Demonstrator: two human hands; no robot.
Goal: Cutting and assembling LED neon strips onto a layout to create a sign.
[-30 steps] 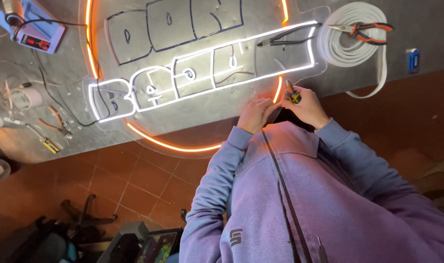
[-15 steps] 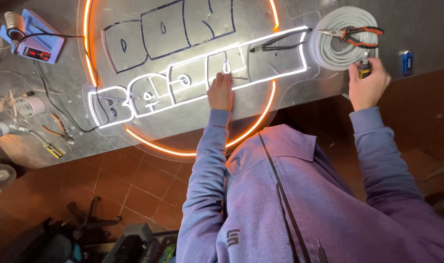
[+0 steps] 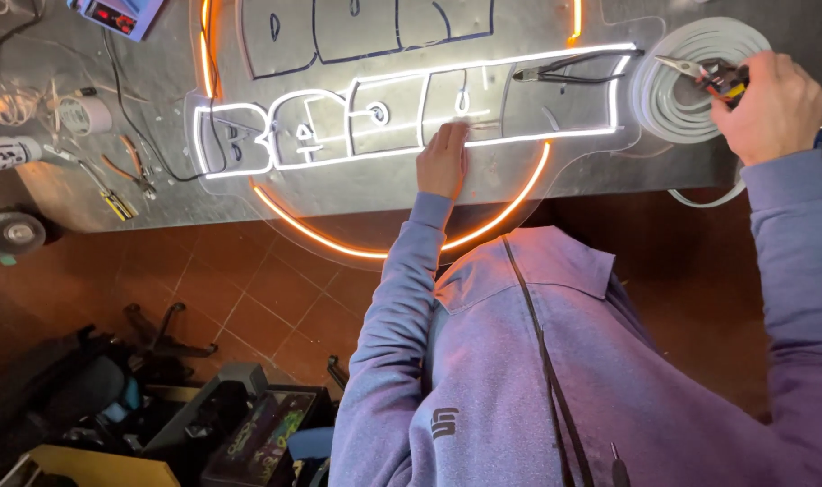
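**Left hand on the lit sign, right hand on the pliers**

Sign: clear flat panel on the grey bench, white tube outlining block letters, orange ring curving round them. Its lower arc overhangs the bench's near edge, above the tile floor.

Left hand: flat on the panel, fingers spread and pressing near the lower white line mid-sign. Nothing gripped.

Right hand: closed round pliers with red-yellow handles, steel tips pointing left over the coil. The coil is a flat white strip wound in a round spool, just beside the sign's right end, with a loose tail hanging over the bench edge.

Second pair, dark pliers, lies on the panel's upper right.

Free room: bare bench strip under the coil. Left of the sign is crowded with a tape roll, small hand tools and black leads.
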